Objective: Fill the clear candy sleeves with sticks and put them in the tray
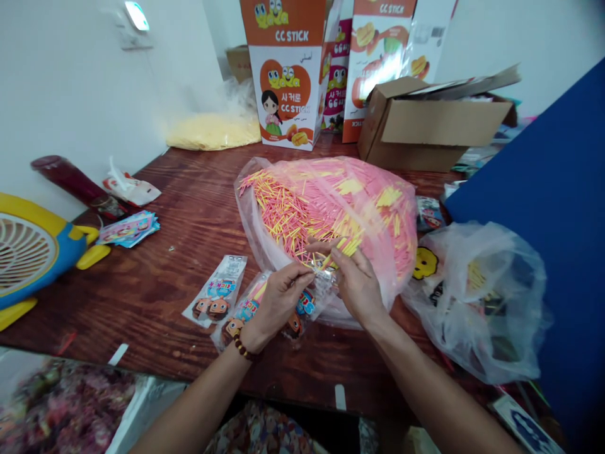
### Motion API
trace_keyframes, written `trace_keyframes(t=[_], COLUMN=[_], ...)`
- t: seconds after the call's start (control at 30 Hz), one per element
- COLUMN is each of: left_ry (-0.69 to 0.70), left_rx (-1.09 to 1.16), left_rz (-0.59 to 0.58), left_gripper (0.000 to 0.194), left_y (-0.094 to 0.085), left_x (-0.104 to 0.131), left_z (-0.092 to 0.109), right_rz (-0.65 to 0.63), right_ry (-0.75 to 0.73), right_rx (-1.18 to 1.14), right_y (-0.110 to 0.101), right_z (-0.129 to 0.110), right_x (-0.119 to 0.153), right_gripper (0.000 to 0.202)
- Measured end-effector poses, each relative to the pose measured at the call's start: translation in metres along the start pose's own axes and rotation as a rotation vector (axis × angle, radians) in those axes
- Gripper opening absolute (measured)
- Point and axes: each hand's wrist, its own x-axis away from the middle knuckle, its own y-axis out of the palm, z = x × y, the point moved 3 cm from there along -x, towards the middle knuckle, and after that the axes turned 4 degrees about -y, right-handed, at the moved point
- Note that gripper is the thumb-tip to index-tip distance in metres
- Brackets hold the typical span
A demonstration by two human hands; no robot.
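My right hand (357,280) is closed around a small bunch of yellow sticks (348,244), above the front of a large clear bag (326,214) full of pink and yellow sticks. Thumb and fingertips of my left hand (283,296) pinch the top edge of a small clear packet (306,306) with printed cartoon faces. That packet hangs between my hands, partly hidden by the left one. Under my left wrist lies another printed packet (243,312), with sticks showing inside. A flat printed packet (218,293) rests on the table further left.
Tall printed cartons (286,75) and an open cardboard box (430,126) stand at the back. A crumpled clear bag (482,302) sits at right beside a blue panel (543,221). Leftward are a yellow-blue fan (33,252), a dark red bottle (78,186) and stacked printed packets (130,228).
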Motion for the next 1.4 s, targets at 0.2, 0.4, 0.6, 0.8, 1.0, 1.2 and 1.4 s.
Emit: trace_keyframes(t=[0.2,0.4,0.6,0.8,1.0,1.2,1.4], left_ry=[-0.057,-0.103,-0.112,-0.092,-0.048,0.122,0.096], left_rx=[0.117,0.214,0.296,0.338,0.321,0.155,0.195], left_rz=[-0.002,0.025,0.031,0.08,0.082,0.178,0.208], left_gripper=[0.018,0.021,0.023,0.025,0.017,0.008,0.01], left_y=[0.003,0.01,0.01,0.006,-0.002,-0.012,-0.015], left_x=[-0.007,-0.015,-0.018,-0.019,-0.016,-0.008,-0.007], left_z=[-0.001,-0.002,0.0,-0.002,-0.002,0.027,0.029], right_rz=[-0.088,-0.164,-0.264,-0.328,-0.143,-0.107,-0.166], right_ry=[0.038,-0.061,-0.082,-0.208,-0.061,-0.114,-0.112], right_rx=[-0.041,0.164,0.274,0.425,0.284,0.238,0.181], right_y=[-0.012,-0.023,-0.037,-0.037,-0.048,-0.04,-0.032], right_z=[-0.007,-0.014,-0.02,-0.019,-0.011,-0.03,-0.034], right_x=[-0.01,-0.01,-0.01,-0.009,-0.007,-0.009,-0.018], right_gripper=[0.028,0.038,0.043,0.041,0.023,0.019,0.018])
